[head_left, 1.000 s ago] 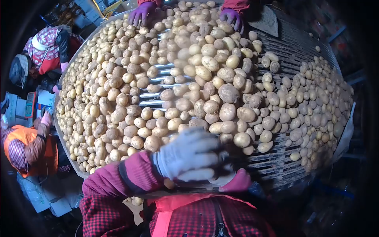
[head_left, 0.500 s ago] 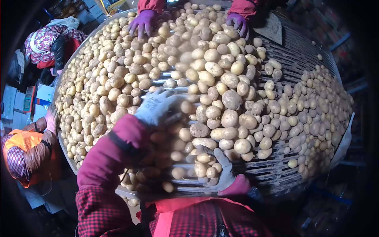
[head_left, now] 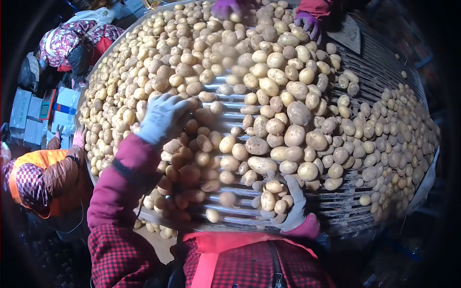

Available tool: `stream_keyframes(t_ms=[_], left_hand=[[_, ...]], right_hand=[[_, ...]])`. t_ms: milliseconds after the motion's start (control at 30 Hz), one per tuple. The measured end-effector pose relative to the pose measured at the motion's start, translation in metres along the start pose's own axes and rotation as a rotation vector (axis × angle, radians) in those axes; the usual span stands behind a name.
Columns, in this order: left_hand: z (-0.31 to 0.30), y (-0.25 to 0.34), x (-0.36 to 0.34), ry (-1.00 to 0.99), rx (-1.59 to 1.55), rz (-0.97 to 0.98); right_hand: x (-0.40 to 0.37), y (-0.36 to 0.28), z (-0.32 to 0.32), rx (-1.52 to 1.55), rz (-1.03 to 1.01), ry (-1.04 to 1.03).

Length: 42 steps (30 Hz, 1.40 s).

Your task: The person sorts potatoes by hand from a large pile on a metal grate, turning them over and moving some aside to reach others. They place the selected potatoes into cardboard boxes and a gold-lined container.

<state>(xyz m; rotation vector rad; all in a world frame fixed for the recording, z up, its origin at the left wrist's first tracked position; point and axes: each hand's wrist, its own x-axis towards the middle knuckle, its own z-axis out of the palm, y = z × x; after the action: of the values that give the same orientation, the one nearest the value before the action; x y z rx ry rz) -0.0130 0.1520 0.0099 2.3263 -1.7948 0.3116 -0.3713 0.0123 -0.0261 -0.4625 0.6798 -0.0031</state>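
Note:
My left hand [head_left: 163, 117], in a grey-white glove, reaches over the potato pile [head_left: 139, 79]. Its back faces up and its fingers bend down over potatoes beside the bare slats; the fingertips are partly hidden. No potato shows clearly inside it. Near the front edge, my right hand [head_left: 294, 206], gloved alike, cups a cluster of small potatoes [head_left: 274, 198] between thumb and fingers, just above the slatted table [head_left: 245, 192]. Loose potatoes [head_left: 189, 175] lie under my left forearm, some blurred. Larger potatoes [head_left: 294, 135] sit between and beyond my hands.
Across the table, a co-worker's purple-gloved hands [head_left: 309, 25] touch the pile. To the left are a person in an orange vest [head_left: 50, 175] and another in patterned clothing [head_left: 65, 45]. White boxes [head_left: 34, 129] and a scale [head_left: 46, 104] stand there. Smaller potatoes [head_left: 389, 139] cover the right side.
My left hand has moved left from the bare slats onto the pile, and more slats show behind it. My right hand still cups its small potatoes. A co-worker's purple-gloved hand has moved farther away.

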Motion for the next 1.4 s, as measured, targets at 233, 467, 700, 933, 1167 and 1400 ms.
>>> stream_keyframes(t_ms=[233, 467, 700, 933, 1167, 1400], left_hand=[[0.046, 0.037, 0.051, -0.389, 0.125, -0.175], [0.031, 0.060, 0.062, -0.589, 0.183, -0.145], [0.037, 0.065, 0.066, -0.631, 0.153, -0.190], [-0.014, 0.030, -0.017, -0.560, 0.018, -0.219], [-0.044, 0.023, -0.036, -0.613, 0.270, -0.217], [0.047, 0.013, 0.010, -0.374, 0.419, 0.201]], right_hand=[[0.004, -0.004, -0.002, 0.024, 0.018, 0.013], [0.003, -0.005, 0.000, 0.031, 0.024, 0.024], [-0.001, -0.004, 0.006, 0.029, 0.005, 0.027], [-0.009, -0.003, 0.001, 0.054, 0.024, 0.078], [-0.006, -0.007, 0.003, 0.042, 0.029, 0.003], [-0.005, -0.011, 0.008, 0.045, 0.035, 0.006]])
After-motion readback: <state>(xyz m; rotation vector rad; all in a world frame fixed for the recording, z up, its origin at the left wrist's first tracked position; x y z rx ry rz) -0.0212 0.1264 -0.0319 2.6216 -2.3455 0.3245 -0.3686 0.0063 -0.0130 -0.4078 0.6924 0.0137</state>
